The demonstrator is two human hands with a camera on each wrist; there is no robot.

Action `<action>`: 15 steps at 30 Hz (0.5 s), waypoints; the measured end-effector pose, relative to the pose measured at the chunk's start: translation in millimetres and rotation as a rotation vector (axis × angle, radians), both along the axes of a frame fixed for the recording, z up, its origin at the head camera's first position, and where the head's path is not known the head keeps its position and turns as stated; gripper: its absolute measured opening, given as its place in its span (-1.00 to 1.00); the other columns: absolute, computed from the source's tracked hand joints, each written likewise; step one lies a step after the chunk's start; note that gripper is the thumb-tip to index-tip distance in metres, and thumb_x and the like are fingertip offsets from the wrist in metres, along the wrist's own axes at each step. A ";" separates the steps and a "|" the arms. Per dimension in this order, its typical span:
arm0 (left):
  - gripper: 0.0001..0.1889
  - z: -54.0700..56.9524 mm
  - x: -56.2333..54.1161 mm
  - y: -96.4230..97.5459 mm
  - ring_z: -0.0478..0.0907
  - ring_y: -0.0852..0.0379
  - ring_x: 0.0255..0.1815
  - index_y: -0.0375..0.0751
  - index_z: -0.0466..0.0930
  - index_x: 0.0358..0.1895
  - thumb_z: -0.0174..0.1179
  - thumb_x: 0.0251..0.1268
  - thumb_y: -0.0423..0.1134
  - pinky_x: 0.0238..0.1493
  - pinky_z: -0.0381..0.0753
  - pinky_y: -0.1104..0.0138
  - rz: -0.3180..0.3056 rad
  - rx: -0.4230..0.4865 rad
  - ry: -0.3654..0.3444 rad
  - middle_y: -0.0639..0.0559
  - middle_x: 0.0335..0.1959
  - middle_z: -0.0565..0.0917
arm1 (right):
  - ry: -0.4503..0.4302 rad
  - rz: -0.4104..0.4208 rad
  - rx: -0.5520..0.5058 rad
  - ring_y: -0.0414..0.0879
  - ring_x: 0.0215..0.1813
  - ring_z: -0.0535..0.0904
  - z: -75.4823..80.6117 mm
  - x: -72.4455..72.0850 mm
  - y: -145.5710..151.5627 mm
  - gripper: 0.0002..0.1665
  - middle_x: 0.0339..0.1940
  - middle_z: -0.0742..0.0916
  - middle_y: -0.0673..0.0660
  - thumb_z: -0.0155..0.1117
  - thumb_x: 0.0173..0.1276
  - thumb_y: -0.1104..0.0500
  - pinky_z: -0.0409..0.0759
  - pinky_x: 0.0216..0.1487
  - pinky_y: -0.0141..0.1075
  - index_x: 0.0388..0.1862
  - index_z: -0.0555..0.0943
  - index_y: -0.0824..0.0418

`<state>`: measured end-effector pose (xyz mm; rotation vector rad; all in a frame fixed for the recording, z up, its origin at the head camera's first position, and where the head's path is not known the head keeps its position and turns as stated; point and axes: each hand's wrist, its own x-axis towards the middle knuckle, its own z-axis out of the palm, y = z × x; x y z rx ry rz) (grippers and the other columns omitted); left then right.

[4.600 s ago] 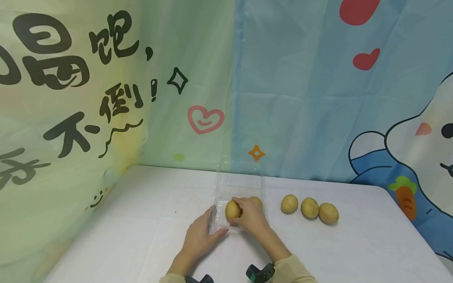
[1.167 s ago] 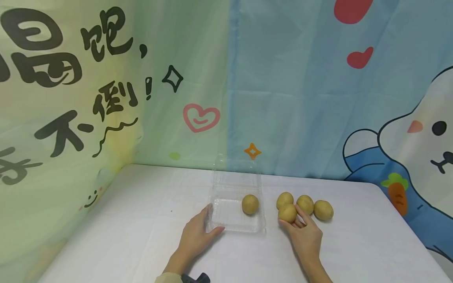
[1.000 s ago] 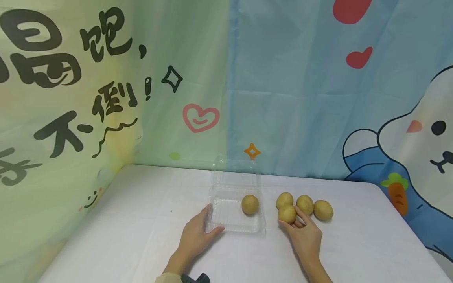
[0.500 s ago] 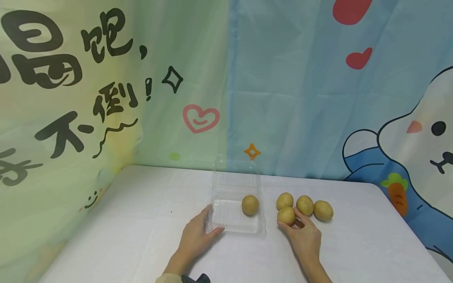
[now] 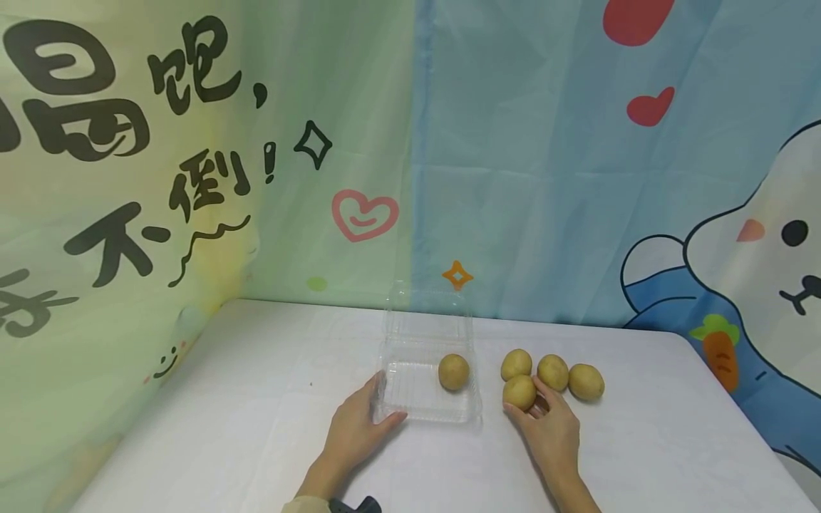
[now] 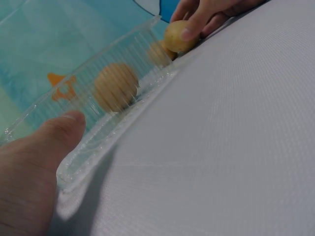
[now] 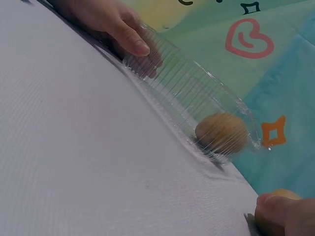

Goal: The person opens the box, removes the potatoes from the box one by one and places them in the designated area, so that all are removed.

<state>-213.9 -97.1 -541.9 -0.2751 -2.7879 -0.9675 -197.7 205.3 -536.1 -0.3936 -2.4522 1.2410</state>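
A clear plastic clamshell box lies on the table, its lid raised at the back. One potato sits in the right half of its base. My left hand holds the near left corner, thumb along the front wall and fingers on the left side. Right of the box, my right hand grips another potato between thumb and fingers, down close to the cloth. Just behind that one are three more: a left potato, a middle potato and a right potato.
A white cloth covers the table. Behind it hangs a printed curtain, which also runs down the left side. The box lid stands near the table's back edge.
Earlier my right hand held a potato inside the box; now it holds one beside the loose potatoes, and a single potato is in the box. Lately that potato has sunk slightly. My left hand stays put.
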 end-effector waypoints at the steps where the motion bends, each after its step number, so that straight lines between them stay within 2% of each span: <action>1: -0.09 -0.2 -0.1 0.1 0.48 -0.19 0.24 -0.26 0.27 0.37 0.21 0.07 0.31 0.25 0.47 0.00 -0.002 -0.001 0.000 -0.20 0.26 0.50 | 0.000 0.001 0.013 0.20 0.15 0.59 -0.3 -0.1 -0.1 -0.14 0.21 0.56 0.31 0.56 -0.02 0.15 0.64 -0.02 -0.36 0.28 0.43 0.33; 4: -0.09 0.0 0.0 0.1 0.48 -0.19 0.24 -0.27 0.27 0.37 0.21 0.07 0.31 0.24 0.47 -0.01 -0.004 -0.002 0.001 -0.21 0.26 0.50 | 0.003 0.005 0.035 0.22 0.16 0.57 -1.1 -0.4 -0.8 -0.15 0.21 0.55 0.31 0.55 -0.01 0.16 0.64 0.00 -0.25 0.27 0.43 0.33; 9: -0.10 0.3 0.5 0.2 0.48 -0.19 0.24 -0.25 0.28 0.37 0.22 0.07 0.30 0.25 0.47 -0.01 -0.001 0.009 -0.004 -0.20 0.26 0.51 | 0.042 0.002 0.087 0.23 0.13 0.57 -1.2 -0.2 -1.7 -0.18 0.17 0.55 0.32 0.54 0.00 0.17 0.63 0.02 -0.19 0.25 0.44 0.35; 15: -0.11 -1.3 0.2 0.8 0.49 -0.18 0.24 -0.21 0.28 0.38 0.24 0.05 0.28 0.25 0.47 0.00 0.008 0.014 -0.005 -0.18 0.26 0.51 | 0.106 -0.011 0.110 0.21 0.11 0.59 -0.7 1.1 -1.8 -0.23 0.09 0.58 0.29 0.56 -0.03 0.19 0.58 0.03 -0.28 0.19 0.49 0.37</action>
